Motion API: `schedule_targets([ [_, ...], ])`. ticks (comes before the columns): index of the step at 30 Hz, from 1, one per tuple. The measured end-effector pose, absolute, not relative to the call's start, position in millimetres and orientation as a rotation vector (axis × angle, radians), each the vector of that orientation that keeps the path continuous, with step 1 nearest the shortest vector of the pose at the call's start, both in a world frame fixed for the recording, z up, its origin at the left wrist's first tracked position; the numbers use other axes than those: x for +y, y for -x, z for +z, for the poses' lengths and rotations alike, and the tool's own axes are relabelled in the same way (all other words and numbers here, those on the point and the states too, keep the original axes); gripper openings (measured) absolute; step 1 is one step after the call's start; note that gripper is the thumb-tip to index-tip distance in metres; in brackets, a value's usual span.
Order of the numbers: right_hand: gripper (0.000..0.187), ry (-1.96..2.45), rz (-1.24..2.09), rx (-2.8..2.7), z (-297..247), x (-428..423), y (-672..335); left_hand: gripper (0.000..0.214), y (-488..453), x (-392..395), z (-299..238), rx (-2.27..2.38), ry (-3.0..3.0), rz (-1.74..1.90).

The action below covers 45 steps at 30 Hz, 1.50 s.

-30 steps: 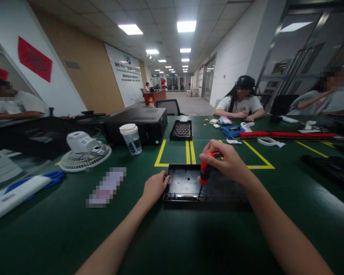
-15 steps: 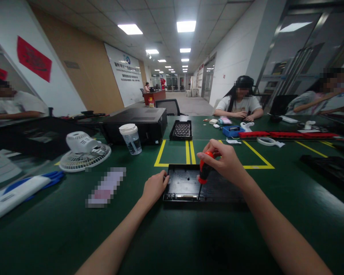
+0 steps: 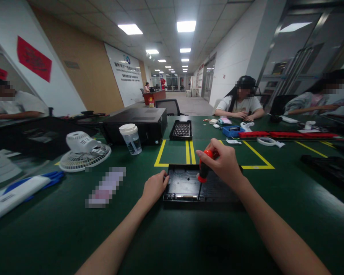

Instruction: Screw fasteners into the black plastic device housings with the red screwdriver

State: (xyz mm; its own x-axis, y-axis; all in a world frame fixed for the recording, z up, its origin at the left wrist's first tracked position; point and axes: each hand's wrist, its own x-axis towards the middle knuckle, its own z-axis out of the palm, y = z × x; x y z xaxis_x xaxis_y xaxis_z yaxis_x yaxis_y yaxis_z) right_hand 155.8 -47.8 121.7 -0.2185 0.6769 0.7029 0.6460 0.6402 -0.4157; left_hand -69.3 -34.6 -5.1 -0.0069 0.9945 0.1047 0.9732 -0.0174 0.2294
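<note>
Ceiling panels (image 3: 186, 26) are lighting a long office, and on its left wall a white sign (image 3: 123, 74) is showing a blue-green logo (image 3: 127, 59) above several rows of dark lettering, too blurred to read. Nearer, a slanting red paper (image 3: 34, 58) is carrying dark brushwork that I cannot make out either.

Across the green table (image 3: 149, 236), yellow tape (image 3: 159, 153) is marking out boxes. Just on the near side of it, a shallow black casing (image 3: 179, 183) is lying flat, its open side facing up, directly before the person. The left hand (image 3: 154, 187) is resting at the casing's left end, fingers bending against the rim; whether they are pinching the wall, I cannot tell. The right hand (image 3: 223, 158) is grasping a red-and-black screwdriver (image 3: 203, 170) firmly by its handle. Its shaft is pointing down into the casing, the tip sitting beside the right end of a bright strip (image 3: 186, 196) along the near side.

Beyond the tape, a black compartment tray (image 3: 182, 130) is standing to the right of a large black case (image 3: 134, 118), which is bearing a tiny white label (image 3: 157, 142), too small to read. A white-lidded cup (image 3: 131, 139) is standing in front of that case.
</note>
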Motion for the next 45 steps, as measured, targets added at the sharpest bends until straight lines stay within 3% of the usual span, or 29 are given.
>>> schedule_targets([
  [7, 0.028, 1.061, -0.087, -1.852, 119, -50, -152, 0.029, 70, -35, -4, 2.126, -2.146, 0.376],
  [19, 0.008, 0.882, 0.193, -1.762, 112, -51, -142, 0.029, 70, -36, -4, 2.129, -2.159, 0.382],
  [31, 0.028, 0.477, 1.115, -1.66, 113, -39, -145, 0.028, 69, -35, -2, 2.146, -2.122, 0.354],
  [35, 0.025, 0.37, 1.369, -1.624, 114, -41, -146, 0.028, 70, -35, -3, 2.129, -2.141, 0.379],
  [45, 0.01, 0.267, 1.468, -1.603, 108, -41, -150, 0.03, 72, -35, -7, 2.131, -2.169, 0.386],
])
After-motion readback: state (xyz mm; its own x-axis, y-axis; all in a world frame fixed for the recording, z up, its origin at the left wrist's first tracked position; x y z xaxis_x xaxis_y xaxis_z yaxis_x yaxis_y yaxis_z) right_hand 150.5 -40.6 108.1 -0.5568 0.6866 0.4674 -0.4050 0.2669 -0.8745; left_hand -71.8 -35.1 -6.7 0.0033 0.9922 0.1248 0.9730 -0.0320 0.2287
